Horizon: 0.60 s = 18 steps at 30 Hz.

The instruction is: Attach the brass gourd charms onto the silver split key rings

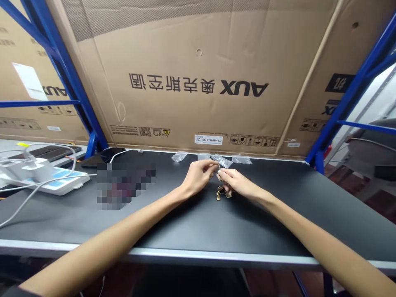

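Observation:
My left hand and my right hand meet in the middle of the black tabletop, fingertips almost touching. A small metal ring shows at my left fingertips, pinched there. My right fingertips are bunched just below it, and whatever they hold is hidden. Under my right hand lie small gold-coloured jewellery pieces with a dark round part. Just beyond my hands, flat clear plastic bags lie along the table's back edge.
A white power strip with white cables and charger blocks sits at the left. Beside it is a pixelated, blurred patch. Large cardboard AUX boxes and blue shelf uprights stand behind the table. A chair stands at the right.

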Each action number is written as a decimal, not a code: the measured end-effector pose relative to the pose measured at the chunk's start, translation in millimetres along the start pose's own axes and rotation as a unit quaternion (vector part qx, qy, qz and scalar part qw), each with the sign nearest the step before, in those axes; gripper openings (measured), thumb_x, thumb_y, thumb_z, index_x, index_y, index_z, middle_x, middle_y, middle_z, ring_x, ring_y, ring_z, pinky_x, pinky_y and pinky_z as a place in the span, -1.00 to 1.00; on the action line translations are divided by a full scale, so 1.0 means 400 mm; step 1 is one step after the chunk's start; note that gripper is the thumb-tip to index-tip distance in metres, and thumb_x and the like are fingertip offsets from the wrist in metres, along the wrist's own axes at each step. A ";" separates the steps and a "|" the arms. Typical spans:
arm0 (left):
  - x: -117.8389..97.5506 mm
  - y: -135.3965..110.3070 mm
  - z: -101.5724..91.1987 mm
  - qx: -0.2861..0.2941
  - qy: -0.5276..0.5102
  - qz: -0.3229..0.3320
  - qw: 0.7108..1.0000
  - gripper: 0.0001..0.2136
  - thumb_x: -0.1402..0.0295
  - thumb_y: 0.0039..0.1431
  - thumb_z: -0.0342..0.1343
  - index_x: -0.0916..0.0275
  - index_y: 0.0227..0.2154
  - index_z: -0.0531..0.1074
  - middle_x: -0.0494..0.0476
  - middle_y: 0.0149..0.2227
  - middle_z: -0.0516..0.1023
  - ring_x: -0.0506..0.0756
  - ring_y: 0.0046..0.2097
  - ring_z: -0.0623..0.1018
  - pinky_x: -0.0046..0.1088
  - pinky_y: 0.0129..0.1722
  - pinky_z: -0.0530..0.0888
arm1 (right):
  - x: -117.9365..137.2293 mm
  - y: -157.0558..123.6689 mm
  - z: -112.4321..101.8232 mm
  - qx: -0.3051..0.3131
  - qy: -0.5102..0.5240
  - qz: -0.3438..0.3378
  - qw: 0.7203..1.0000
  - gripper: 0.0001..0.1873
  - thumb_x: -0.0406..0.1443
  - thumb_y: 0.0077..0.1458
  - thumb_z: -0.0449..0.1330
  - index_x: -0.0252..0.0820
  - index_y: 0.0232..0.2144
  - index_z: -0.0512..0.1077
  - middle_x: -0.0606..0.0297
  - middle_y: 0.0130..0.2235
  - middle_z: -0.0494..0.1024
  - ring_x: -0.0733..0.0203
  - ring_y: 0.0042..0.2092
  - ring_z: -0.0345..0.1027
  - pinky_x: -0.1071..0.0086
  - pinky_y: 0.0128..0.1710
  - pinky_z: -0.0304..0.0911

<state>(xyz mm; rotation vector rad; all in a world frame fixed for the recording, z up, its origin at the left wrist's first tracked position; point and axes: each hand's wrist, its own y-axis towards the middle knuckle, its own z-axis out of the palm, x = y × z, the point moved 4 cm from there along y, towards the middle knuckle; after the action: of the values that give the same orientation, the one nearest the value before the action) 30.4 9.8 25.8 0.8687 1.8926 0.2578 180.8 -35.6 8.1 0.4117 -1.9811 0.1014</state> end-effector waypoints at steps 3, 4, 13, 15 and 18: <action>-0.002 -0.005 0.016 0.031 -0.098 -0.026 0.994 -0.72 0.32 0.28 0.10 0.32 -0.07 0.59 0.23 -0.25 0.61 0.09 -0.28 0.58 -0.38 -0.25 0.53 | 0.002 0.001 -0.010 -0.021 -0.052 -0.008 0.998 -0.61 0.01 0.32 -0.02 -0.11 -0.42 0.26 0.39 -0.54 0.32 0.25 -0.50 0.24 0.33 -0.45 0.24; -0.007 -0.004 0.017 0.032 -0.088 -0.003 0.996 -0.74 0.37 0.27 0.10 0.33 -0.10 0.61 0.24 -0.24 0.59 0.09 -0.26 0.57 -0.37 -0.23 0.53 | 0.003 0.000 -0.012 -0.014 -0.055 -0.008 0.998 -0.61 -0.01 0.32 -0.02 -0.11 -0.43 0.26 0.38 -0.53 0.33 0.25 -0.50 0.25 0.33 -0.44 0.23; -0.015 0.011 0.008 0.085 0.142 0.168 0.972 -0.56 0.70 0.13 -0.03 0.23 -0.09 0.64 0.11 -0.36 0.52 0.02 -0.36 0.45 -0.46 -0.33 0.41 | 0.012 -0.014 -0.042 0.103 0.193 0.055 0.974 -0.62 -0.02 0.17 0.20 -0.16 -0.45 0.25 0.46 -0.49 0.14 0.37 -0.49 0.06 0.44 -0.48 0.07; -0.006 0.012 0.005 0.092 0.166 0.155 0.970 -0.60 0.66 0.17 0.01 0.26 -0.05 0.62 0.14 -0.34 0.58 0.05 -0.33 0.50 -0.43 -0.28 0.43 | 0.011 -0.013 -0.065 0.061 0.215 0.060 0.973 -0.65 -0.03 0.17 0.17 -0.15 -0.42 0.24 0.46 -0.50 0.11 0.36 -0.49 0.05 0.45 -0.50 0.04; 0.010 0.011 0.009 0.101 0.168 0.104 0.975 -0.75 0.56 0.19 0.13 0.29 -0.15 0.64 0.17 -0.30 0.67 0.09 -0.26 0.59 -0.41 -0.19 0.48 | 0.003 -0.010 -0.102 -0.029 -0.021 0.042 0.998 -0.65 -0.06 0.27 0.04 -0.14 -0.46 0.28 0.39 -0.51 0.25 0.29 -0.47 0.15 0.40 -0.45 0.11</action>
<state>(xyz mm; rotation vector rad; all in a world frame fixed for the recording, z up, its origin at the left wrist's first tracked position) 34.3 15.0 23.5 1.2263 2.1681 0.3608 216.7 -29.3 26.6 0.2946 -2.0374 0.0903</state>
